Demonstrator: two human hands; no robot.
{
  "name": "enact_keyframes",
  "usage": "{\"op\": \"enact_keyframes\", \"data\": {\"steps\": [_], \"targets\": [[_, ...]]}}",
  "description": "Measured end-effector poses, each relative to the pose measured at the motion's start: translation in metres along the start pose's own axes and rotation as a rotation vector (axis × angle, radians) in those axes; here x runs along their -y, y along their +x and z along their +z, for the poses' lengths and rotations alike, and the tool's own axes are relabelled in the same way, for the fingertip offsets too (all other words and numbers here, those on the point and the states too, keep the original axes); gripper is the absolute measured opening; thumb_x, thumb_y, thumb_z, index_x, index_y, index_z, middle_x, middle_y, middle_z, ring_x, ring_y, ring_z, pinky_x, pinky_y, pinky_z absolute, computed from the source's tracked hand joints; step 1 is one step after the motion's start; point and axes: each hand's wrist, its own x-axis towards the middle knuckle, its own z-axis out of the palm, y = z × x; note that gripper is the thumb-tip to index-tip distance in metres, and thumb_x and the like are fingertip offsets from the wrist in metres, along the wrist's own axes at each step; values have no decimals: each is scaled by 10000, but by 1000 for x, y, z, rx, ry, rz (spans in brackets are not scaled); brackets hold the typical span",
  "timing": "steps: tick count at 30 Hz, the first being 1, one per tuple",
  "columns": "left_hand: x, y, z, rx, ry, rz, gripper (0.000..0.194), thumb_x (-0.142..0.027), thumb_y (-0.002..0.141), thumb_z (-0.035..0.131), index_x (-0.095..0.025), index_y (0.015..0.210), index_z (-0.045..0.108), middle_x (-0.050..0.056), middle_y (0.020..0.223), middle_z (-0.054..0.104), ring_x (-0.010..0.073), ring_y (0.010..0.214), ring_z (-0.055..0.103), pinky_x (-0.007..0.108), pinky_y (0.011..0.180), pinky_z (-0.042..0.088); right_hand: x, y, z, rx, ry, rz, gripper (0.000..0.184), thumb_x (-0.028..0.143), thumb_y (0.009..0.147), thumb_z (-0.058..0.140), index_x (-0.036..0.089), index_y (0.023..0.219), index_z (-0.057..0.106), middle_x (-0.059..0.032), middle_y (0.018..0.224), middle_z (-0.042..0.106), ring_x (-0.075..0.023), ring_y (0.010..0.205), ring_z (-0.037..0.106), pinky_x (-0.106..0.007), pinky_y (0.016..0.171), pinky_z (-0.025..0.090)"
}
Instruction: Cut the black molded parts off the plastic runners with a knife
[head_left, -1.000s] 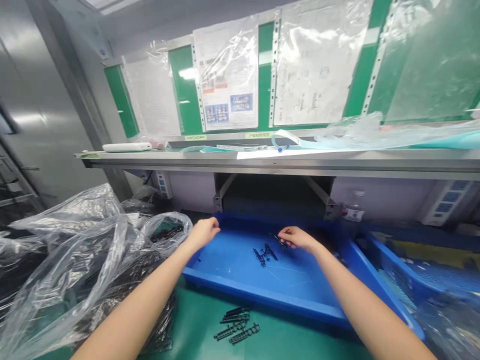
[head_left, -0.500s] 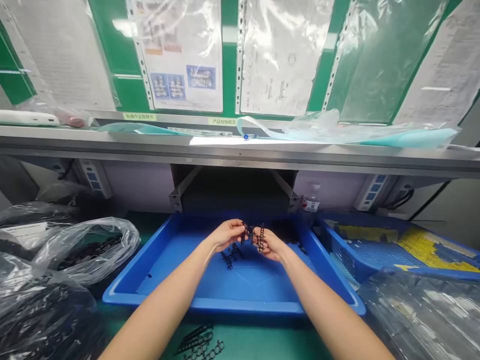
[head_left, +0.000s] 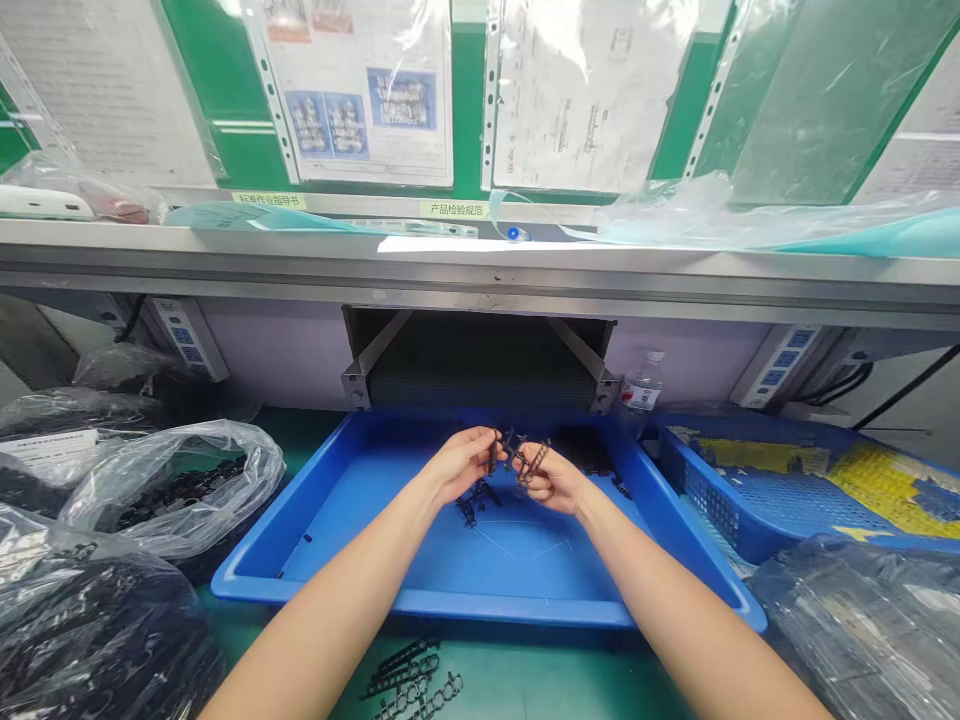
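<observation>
Above the blue tray (head_left: 431, 604), both of my hands are closed on black moulded plastic. My left hand (head_left: 466, 466) pinches a short dark strip at its fingertips. In my right hand (head_left: 551, 478) is a black plastic frame (head_left: 517, 450) with small rings and crossbars, tilted and reaching towards the left fingertips. Whether the strip and the frame are joined, I cannot tell. Just below my left fingers, more black plastic frames (head_left: 480, 497) lie on the tray floor. Several ladder-like black plastic strips (head_left: 412, 682) rest on the green table in front of the tray.
Left of the tray stand an open clear bag (head_left: 259, 465) of black parts and a fuller bag (head_left: 97, 610). A blue basket (head_left: 709, 505), a water bottle (head_left: 641, 385) and plastic wrapping (head_left: 862, 620) are at the right. A metal shelf (head_left: 480, 270) crosses above a dark conveyor-like chute (head_left: 480, 355).
My left hand has come from the tray's left side to meet my right hand at the centre. The frame has tilted over the last half second. The view has turned right and lower.
</observation>
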Motion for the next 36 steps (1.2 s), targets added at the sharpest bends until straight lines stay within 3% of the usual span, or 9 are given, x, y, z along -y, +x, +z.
{"op": "enact_keyframes", "data": {"steps": [4, 8, 13, 21, 25, 29, 32, 36], "targets": [[-2, 6, -7, -113, -58, -33, 167, -263, 866, 484, -113, 834, 551, -27, 684, 543, 63, 529, 511, 197, 472, 448, 2, 2, -1, -52, 33, -126, 131, 240, 895, 519, 119, 857, 549, 50, 659, 512, -28, 402, 416, -130, 330, 343], [-1, 4, -2, -45, -26, -124, 205, -284, 869, 479, -109, 778, 534, -53, 602, 485, 17, 396, 376, 133, 329, 300, 0, 4, 0, -105, 35, -198, 133, 248, 898, 514, 122, 868, 546, 46, 672, 514, -28, 405, 415, -129, 330, 340], [0, -1, 5, 25, 73, -106, 208, -189, 866, 482, -111, 673, 483, -102, 498, 350, -9, 329, 207, 116, 270, 140, -2, 5, 4, -133, -23, -189, 121, 227, 892, 523, 119, 845, 548, 48, 666, 517, -23, 397, 407, -124, 321, 330], [-9, -7, 1, 53, 396, -38, 230, -255, 858, 474, -128, 666, 475, -114, 469, 238, -6, 342, 101, 137, 307, 106, -4, 5, 12, -182, -116, -156, 129, 216, 889, 532, 114, 813, 553, 88, 559, 445, -11, 336, 331, -117, 288, 271], [-11, -6, 4, -28, 690, 27, 195, -249, 883, 384, -131, 779, 499, -71, 536, 361, 11, 361, 193, 150, 337, 170, -3, 6, 14, -239, -96, -192, 148, 234, 891, 528, 114, 808, 550, 80, 576, 459, -12, 344, 337, -119, 291, 275], [-15, -8, -1, -138, 1104, 18, 156, -256, 850, 473, -134, 933, 524, 6, 776, 548, 74, 544, 478, 210, 481, 401, 1, 7, 5, -336, -32, -269, 150, 262, 904, 503, 122, 873, 548, 47, 665, 515, -25, 392, 400, -129, 319, 325], [-15, -13, -11, -115, 1412, -94, 212, -281, 831, 530, -142, 989, 553, 48, 961, 581, 156, 814, 567, 338, 705, 483, 1, 9, -4, -402, 4, -304, 148, 269, 904, 501, 127, 911, 546, 34, 699, 530, -43, 435, 447, -148, 355, 374], [-7, -15, -18, -20, 1668, -250, 251, -278, 833, 533, -152, 1049, 553, 72, 1088, 565, 198, 959, 556, 410, 815, 465, 0, 10, -9, -446, 17, -305, 154, 267, 897, 512, 130, 957, 546, 11, 763, 555, -71, 511, 508, -184, 421, 437]]}}
